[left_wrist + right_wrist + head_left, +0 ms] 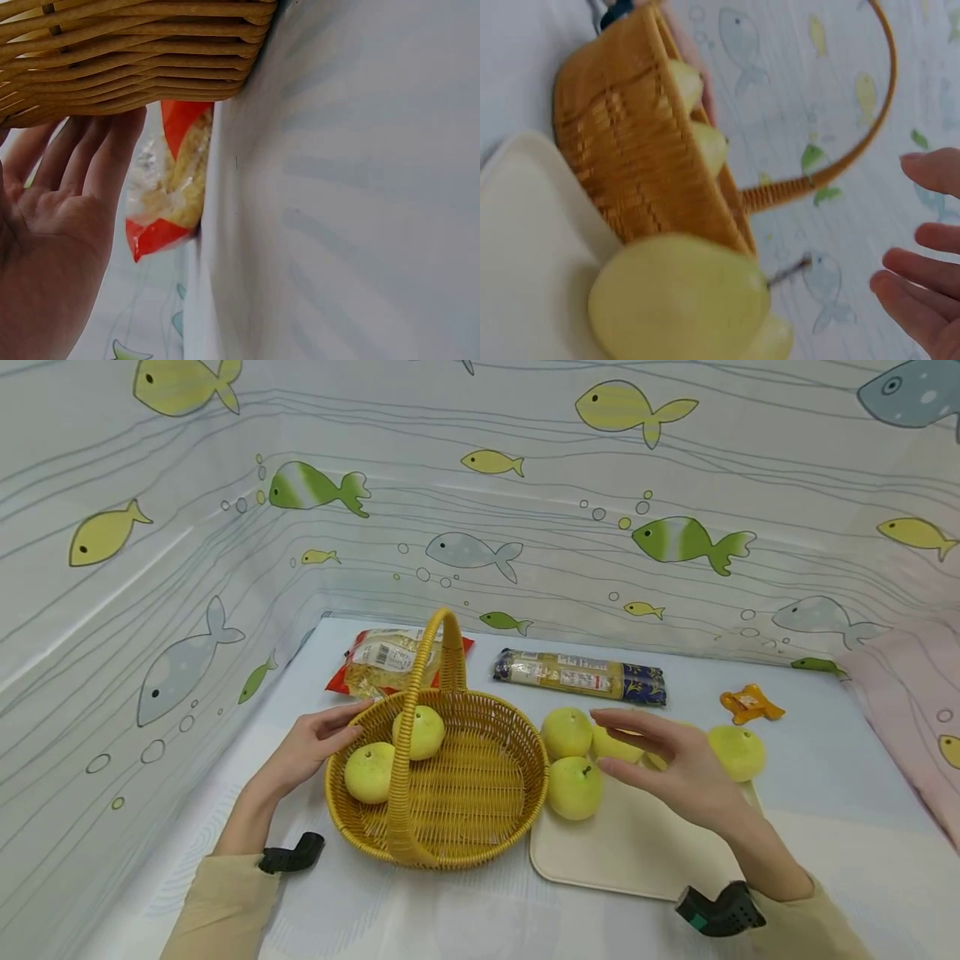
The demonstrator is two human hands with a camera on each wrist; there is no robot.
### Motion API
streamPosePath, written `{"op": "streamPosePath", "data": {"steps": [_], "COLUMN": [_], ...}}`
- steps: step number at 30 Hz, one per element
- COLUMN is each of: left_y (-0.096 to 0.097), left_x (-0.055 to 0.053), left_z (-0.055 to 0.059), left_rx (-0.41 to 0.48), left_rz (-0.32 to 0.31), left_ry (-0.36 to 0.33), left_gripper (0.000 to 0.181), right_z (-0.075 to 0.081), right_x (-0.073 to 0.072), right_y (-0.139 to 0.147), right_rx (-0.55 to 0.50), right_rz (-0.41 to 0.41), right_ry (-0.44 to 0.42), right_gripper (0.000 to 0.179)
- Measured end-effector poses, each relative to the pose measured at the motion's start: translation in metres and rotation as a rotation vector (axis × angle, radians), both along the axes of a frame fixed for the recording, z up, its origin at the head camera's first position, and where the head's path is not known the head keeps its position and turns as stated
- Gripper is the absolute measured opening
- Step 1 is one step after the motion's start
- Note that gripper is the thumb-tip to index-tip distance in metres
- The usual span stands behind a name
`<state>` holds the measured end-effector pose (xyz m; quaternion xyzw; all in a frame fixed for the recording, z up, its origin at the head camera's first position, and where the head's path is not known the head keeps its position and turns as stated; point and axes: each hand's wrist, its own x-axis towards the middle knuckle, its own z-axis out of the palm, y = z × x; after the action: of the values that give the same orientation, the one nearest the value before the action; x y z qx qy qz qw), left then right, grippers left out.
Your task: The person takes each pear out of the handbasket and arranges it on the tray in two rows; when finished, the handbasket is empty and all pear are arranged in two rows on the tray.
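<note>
A yellow wicker basket (480,793) with a tall arched handle stands in the middle, holding two yellow pears (423,732) on its left side. My left hand (306,750) is at the basket's left rim, its fingers extended along the outer wall in the left wrist view; some fingertips are hidden behind the wicker. To the basket's right, my right hand (682,768) hovers over the cream tray (637,852), holding nothing, thumb and fingers apart. Several more pears (575,787) sit on the tray, partly covered by that hand in the head view.
Behind the basket lies a clear bag with red ends (386,660). A long packet with dark blue ends (581,677) is at the back middle, and a small orange packet (752,703) at the back right. Fish-patterned sheeting (405,502) walls the back and left.
</note>
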<state>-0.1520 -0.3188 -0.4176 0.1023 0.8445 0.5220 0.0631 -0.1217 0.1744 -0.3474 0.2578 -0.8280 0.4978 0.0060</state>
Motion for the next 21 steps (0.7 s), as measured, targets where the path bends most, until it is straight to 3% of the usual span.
{"op": "streamPosePath", "data": {"steps": [7,11,21], "left_y": [-0.001,0.000,0.001], "left_x": [0.001,0.000,0.000], "left_z": [0.000,-0.001,0.002], "left_rx": [0.002,0.013,-0.001], "left_rz": [0.001,-0.004,0.001], "left_ry": [-0.010,-0.011,-0.018], "left_gripper": [0.049,0.049,0.048], "right_z": [0.016,0.020,0.008], "right_x": [0.010,0.016,0.009], "right_y": [-0.050,-0.082,-0.149], "right_rx": [-0.101,-0.098,-0.006], "right_rz": [0.079,0.140,0.298], "right_ry": [0.081,0.112,0.023], "right_gripper": [0.055,0.055,0.058]}}
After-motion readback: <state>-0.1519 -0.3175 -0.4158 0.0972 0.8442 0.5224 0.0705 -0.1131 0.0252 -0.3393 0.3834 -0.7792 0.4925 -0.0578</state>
